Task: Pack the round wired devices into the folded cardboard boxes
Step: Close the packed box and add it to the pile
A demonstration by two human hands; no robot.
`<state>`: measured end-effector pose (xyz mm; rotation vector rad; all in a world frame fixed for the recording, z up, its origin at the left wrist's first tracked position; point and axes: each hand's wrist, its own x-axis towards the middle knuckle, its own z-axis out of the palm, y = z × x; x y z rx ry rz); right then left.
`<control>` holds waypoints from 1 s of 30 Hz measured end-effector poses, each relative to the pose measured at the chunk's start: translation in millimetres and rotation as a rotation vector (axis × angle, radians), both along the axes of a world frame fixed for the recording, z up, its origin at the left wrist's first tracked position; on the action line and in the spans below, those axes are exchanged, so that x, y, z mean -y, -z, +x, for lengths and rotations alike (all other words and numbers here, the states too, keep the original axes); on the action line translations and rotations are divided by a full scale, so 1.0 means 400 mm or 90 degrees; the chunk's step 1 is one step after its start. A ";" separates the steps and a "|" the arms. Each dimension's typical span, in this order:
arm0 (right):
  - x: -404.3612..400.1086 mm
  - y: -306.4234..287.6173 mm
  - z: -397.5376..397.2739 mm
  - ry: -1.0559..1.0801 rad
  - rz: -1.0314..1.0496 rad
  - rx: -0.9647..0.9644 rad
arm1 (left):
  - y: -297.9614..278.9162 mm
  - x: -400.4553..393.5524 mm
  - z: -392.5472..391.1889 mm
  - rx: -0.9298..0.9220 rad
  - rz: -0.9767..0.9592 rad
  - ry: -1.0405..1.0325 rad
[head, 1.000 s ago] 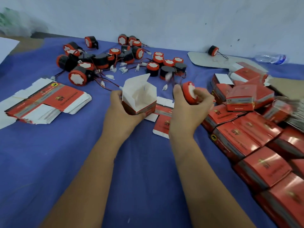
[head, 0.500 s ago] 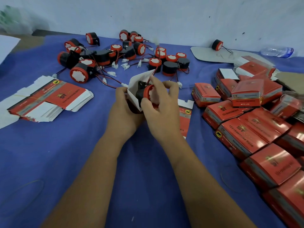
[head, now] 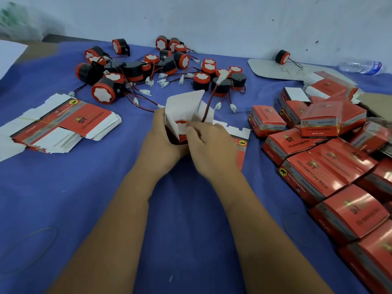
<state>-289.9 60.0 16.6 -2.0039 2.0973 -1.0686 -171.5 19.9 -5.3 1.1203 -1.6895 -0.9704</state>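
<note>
Open box (head: 180, 111): gripped by left hand (head: 163, 141); device (head: 181, 126) inside, wire (head: 209, 100) trailing out; right hand (head: 212, 145) fingers (head: 192, 130) curled on the device.

The closed red boxes (head: 318, 172) at three o'clock carry "ST" in gold letters; the line beneath it is too blurred to read. The flat carton stack (head: 84, 122) at nine o'clock shows the same "ST"; its smaller print is illegible.
</note>
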 end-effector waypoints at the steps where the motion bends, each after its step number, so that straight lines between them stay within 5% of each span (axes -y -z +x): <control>1: -0.001 0.004 0.000 -0.018 -0.005 -0.013 | 0.000 0.000 0.000 -0.008 0.001 -0.003; 3: -0.002 0.005 0.003 -0.019 -0.083 0.076 | 0.000 0.004 0.005 -0.028 0.013 0.000; 6: 0.004 -0.011 -0.009 0.123 -0.276 0.373 | -0.004 0.010 0.026 -0.037 0.034 0.057; 10: 0.011 -0.026 -0.072 0.106 -0.142 0.661 | -0.022 0.008 0.042 -0.015 0.073 0.138; 18: -0.004 -0.070 -0.059 -0.096 -0.181 0.532 | -0.021 -0.012 0.014 -0.003 0.041 0.142; 24: -0.026 -0.090 -0.032 -0.215 -0.065 0.441 | -0.026 -0.012 0.011 0.002 0.040 0.108; 27: -0.029 -0.090 -0.032 -0.130 -0.076 0.447 | -0.021 -0.006 0.015 0.018 0.031 0.115; 30: -0.015 -0.073 -0.048 -0.063 -0.138 0.323 | -0.017 -0.002 0.019 0.015 0.032 0.126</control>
